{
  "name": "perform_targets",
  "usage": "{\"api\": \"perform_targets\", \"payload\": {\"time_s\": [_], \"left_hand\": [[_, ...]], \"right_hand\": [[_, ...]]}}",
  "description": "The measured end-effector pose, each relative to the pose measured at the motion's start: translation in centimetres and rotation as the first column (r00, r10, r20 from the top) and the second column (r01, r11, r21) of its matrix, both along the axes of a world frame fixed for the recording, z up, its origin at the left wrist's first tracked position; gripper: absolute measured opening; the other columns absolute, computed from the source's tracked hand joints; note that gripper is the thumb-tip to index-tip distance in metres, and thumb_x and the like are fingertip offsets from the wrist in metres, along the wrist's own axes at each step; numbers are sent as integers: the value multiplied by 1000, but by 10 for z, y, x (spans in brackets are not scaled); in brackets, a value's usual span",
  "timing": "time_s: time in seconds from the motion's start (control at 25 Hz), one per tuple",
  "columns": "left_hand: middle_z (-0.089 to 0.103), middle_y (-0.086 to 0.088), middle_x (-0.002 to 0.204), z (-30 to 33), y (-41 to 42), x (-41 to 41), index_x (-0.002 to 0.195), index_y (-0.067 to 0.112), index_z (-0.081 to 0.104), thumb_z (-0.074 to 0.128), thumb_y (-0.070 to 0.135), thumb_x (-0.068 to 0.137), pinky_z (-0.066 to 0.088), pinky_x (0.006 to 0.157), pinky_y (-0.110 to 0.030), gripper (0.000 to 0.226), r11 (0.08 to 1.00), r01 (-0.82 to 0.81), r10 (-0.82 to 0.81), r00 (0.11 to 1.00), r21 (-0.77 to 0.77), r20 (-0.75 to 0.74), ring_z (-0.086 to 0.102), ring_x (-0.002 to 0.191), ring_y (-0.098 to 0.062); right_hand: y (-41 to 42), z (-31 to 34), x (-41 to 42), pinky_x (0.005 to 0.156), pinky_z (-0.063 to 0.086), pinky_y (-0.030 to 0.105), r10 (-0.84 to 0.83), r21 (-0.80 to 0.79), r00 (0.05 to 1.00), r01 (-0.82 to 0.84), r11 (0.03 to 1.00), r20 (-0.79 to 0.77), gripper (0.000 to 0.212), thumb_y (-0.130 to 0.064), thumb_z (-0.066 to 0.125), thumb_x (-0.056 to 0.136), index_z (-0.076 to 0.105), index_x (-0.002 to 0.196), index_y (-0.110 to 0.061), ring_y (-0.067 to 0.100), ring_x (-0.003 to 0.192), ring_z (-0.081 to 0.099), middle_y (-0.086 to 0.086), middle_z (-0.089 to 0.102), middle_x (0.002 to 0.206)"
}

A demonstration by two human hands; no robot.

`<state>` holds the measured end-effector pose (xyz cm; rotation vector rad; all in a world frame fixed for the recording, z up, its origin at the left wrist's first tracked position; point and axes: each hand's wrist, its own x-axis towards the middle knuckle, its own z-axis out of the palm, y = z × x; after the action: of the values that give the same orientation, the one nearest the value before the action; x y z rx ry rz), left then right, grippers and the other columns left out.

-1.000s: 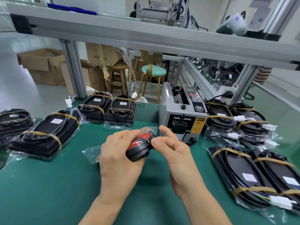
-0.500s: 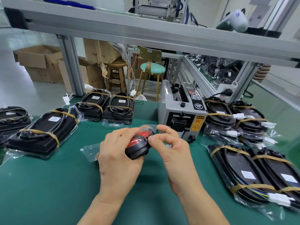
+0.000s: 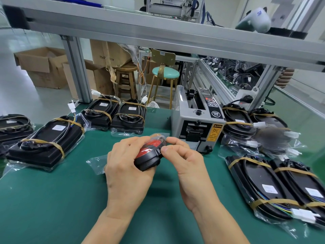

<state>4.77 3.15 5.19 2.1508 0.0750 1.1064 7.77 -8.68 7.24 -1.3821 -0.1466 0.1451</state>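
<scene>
Low over the near middle of the counter (image 3: 52, 208), the left hand (image 3: 126, 166) cups a round black part (image 3: 149, 155) with a red cap. Its grip is closed round the underside and left flank, so the part sits tilted, red face up and turned away to the right. The right hand (image 3: 186, 164) meets it from the right, its grip a closed pinch of thumb and forefinger on the clear bag (image 3: 95, 163) where the film crosses the part's upper right rim. The part thus lies just left of that pinch and touching it. I judge the left hand to be the holder and the right the one free to work. Being round, the part has no real long axis. The bag's loose end trails out to the left, behind the left hand, down onto the counter. Open green surface lies under the hands and toward the person, the best room for moving. Farther out it is tighter. The dispenser (image 3: 197, 125) stands just beyond the right hand, and banded black packs (image 3: 260, 184) crowd the right edge. More lie at the left (image 3: 47, 143) and at the far edge (image 3: 114, 115).
</scene>
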Motion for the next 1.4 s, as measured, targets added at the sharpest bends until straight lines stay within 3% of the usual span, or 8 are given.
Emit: {"api": "perform_targets", "payload": {"time_s": [0.28, 0.56, 0.8, 0.88, 1.04, 1.2, 1.28, 1.4], "left_hand": [[64, 8, 98, -1, -3, -1, 105, 21, 70, 73, 16, 63, 49, 79, -46, 43, 1000, 10, -10, 1000, -6, -8, 58, 91, -23], [63, 8, 97, 0, -5, -1, 104, 20, 70, 72, 15, 62, 49, 77, -46, 43, 1000, 5, -5, 1000, 0, 0, 58, 90, -23], [61, 9, 97, -1, -7, 0, 104, 21, 70, 75, 12, 60, 49, 78, -44, 45, 1000, -20, 20, 1000, 7, 11, 57, 89, -23], [58, 12, 97, 0, -6, -1, 104, 21, 70, 72, 13, 61, 49, 77, -44, 44, 1000, -17, 17, 1000, 5, 19, 58, 88, -23], [62, 7, 99, -1, -6, 0, 106, 21, 70, 72, 16, 61, 49, 80, -43, 45, 1000, 9, -9, 1000, -6, -6, 58, 91, -24], [62, 6, 98, 0, -8, 1, 105, 21, 70, 67, 11, 60, 49, 80, -44, 47, 1000, 9, -10, 1000, -20, -23, 58, 90, -23], [62, 10, 100, -1, -3, -2, 106, 30, 68, 71, 12, 59, 48, 85, -38, 50, 998, 59, -59, 998, -31, -5, 59, 93, -20], [67, 16, 101, 0, 16, -5, 102, 42, 65, 85, 6, 51, 44, 88, -14, 65, 936, 215, -219, 976, -278, 17, 63, 95, -6]], "right_hand": [[-3, 2, 0, 82, 38, 16, -14, -45, 999, 16, 999, 40, 18, -13, 72, 76, 72, 60, -19, -8, 94, 58, -11, 61, 108], [0, 0, -2, 71, 37, 3, -91, -168, 987, 112, 979, 131, 22, -15, 74, 77, 70, 57, -24, -7, 88, 56, -26, 59, 93], [6, -15, -6, 92, 38, 16, -206, -49, 978, 207, 977, 28, 29, -22, 72, 77, 58, 100, -35, -6, 106, 54, -17, 60, 111], [8, -14, -7, 89, 38, 12, -186, -76, 982, 187, 979, 23, 34, -33, 75, 75, 56, 103, -36, -8, 108, 52, -19, 60, 111], [8, -14, -1, 86, 43, 18, -183, -1, 979, 184, 983, -83, 21, -19, 70, 84, 60, 102, -24, 7, 101, 58, -5, 63, 108], [6, -16, -5, 85, 41, 10, -74, -69, 997, 72, 995, -30, 52, -35, 82, 61, 58, 107, -31, -7, 107, 55, -16, 62, 113], [-4, -16, 0, 86, 41, 14, -45, -108, 996, 37, 993, -74, 56, -33, 85, 63, 57, 112, -30, -3, 110, 55, -11, 60, 120], [-38, -10, 19, 85, 42, 15, -155, -129, 986, 145, 981, -63, 30, -25, 72, 82, 61, 110, -28, 1, 109, 56, -4, 60, 125]]}}
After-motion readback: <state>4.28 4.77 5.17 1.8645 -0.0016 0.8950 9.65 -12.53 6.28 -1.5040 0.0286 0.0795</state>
